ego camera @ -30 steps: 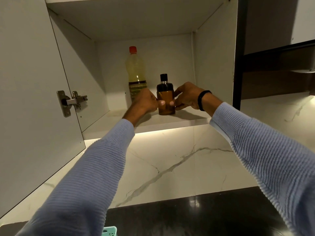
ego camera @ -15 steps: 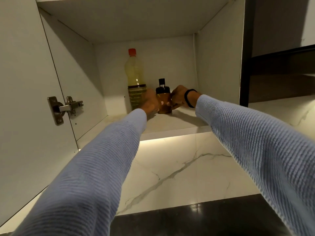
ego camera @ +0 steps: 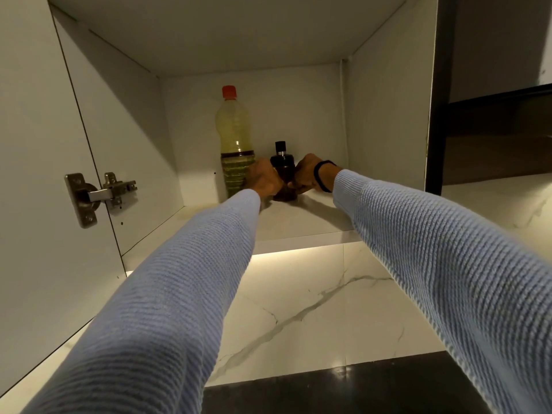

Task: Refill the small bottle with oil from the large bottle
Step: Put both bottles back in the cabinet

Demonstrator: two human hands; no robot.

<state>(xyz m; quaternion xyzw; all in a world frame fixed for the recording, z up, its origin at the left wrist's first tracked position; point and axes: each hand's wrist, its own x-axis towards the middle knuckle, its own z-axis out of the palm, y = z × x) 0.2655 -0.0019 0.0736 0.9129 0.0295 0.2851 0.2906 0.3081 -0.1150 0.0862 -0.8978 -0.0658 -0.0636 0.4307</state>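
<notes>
The left hand (ego camera: 264,179) and right hand (ego camera: 304,174) clasped the small bottle (ego camera: 282,165), just right of the large bottle (ego camera: 236,138); left knuckles crowded that bottle and could topple it.

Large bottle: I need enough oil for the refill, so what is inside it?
Yellowish liquid shows in the large bottle above its label; label and left hand hide the rest.

Your left hand (ego camera: 264,179) and right hand (ego camera: 306,174) wrap the small bottle (ego camera: 282,164), so only its cap, shoulder and a strip of base show; how your fingers lie on its far side is hidden. The left hand also covers the lower right corner of the large bottle (ego camera: 234,135), whose label print is too small to read. Both sleeves (ego camera: 167,309) run off the frame's edges
</notes>
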